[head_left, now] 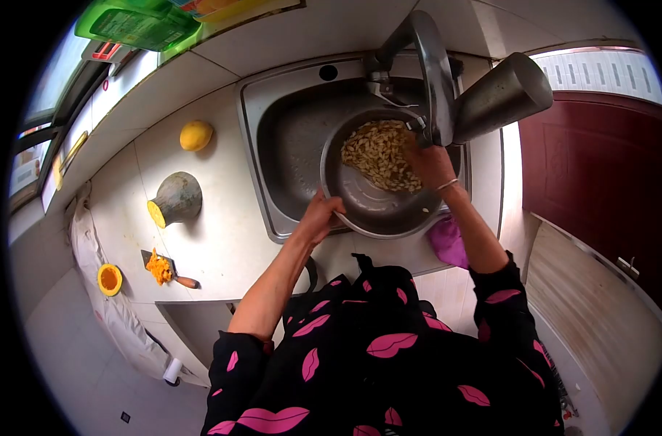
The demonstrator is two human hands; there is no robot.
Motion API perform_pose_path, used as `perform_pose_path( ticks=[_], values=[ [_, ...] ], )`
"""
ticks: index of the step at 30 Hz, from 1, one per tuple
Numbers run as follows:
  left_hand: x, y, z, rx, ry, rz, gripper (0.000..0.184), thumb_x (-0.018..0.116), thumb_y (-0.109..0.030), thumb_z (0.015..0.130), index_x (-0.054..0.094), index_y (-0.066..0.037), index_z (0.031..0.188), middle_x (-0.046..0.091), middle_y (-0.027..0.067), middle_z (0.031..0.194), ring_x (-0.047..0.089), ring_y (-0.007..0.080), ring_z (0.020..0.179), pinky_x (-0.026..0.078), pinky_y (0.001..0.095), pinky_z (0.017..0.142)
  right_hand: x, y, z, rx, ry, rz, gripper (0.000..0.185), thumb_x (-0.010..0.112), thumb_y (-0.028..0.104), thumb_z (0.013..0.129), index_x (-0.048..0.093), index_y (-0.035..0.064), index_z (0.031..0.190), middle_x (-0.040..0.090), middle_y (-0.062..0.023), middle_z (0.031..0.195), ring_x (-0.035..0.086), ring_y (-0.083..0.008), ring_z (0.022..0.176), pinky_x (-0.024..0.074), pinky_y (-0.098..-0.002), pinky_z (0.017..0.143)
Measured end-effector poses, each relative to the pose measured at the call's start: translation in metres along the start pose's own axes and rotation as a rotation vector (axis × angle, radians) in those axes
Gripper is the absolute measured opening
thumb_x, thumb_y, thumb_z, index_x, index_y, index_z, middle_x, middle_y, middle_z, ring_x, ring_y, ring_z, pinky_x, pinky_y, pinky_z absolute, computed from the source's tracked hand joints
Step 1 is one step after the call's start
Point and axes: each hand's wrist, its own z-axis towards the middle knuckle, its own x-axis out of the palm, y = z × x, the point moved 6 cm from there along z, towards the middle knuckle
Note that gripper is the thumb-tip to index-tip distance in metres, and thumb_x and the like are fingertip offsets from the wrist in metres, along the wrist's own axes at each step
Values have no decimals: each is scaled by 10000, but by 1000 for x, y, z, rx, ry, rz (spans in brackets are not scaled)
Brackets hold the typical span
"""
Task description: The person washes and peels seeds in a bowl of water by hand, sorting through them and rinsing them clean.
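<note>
At left, on the white counter (218,254), orange shreds (158,269) lie on a wooden-handled metal blade (187,282). Next, a grey-green squash piece (178,200) with yellow cut face. My left hand (321,216) is closed on the near-left rim of a round steel bowl (374,209), positioned over the grey steel sink (287,145). Inside: pale flat seeds (378,156). My right hand (431,166) is at them; fingers partly obscured, hold undetermined.
</note>
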Motion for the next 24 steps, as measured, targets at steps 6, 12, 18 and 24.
perform_pose_path(
  ticks=[6, 12, 18, 24],
  values=[
    [13, -5, -3, 20, -19, -34, 519, 491, 85, 701, 470, -46, 1203, 573, 63, 986, 586, 185, 865, 537, 357, 761, 24, 92, 6, -276, -189, -131, 364, 666, 202, 787, 635, 156, 1146, 557, -179, 1166, 570, -314, 1061, 473, -428, 874],
    [1, 0, 2, 27, 23, 14, 598, 486, 75, 698, 419, -78, 1272, 550, 58, 1015, 570, 174, 875, 536, 338, 730, 35, 84, -18, -374, -44, -169, 233, 655, 210, 815, 691, 131, 1031, 655, -104, 980, 645, -290, 875, 521, -386, 737],
    [0, 3, -3, -25, 39, 36, 678, 480, 63, 699, 365, -115, 1343, 520, 49, 1019, 551, 158, 850, 536, 322, 706, 2, 39, -25, -124, 32, 71, 193, 648, 202, 845, 708, 80, 981, 687, -130, 835, 666, -264, 714, 511, -352, 645],
    [5, -1, -12, -47, 10, 43, 696, 479, 56, 703, 343, -120, 1363, 527, 63, 1043, 565, 175, 886, 556, 364, 740, -7, 28, -37, 45, 88, 81, 234, 648, 204, 837, 696, 81, 1029, 676, -144, 798, 652, -275, 682, 497, -366, 630]
  ],
)
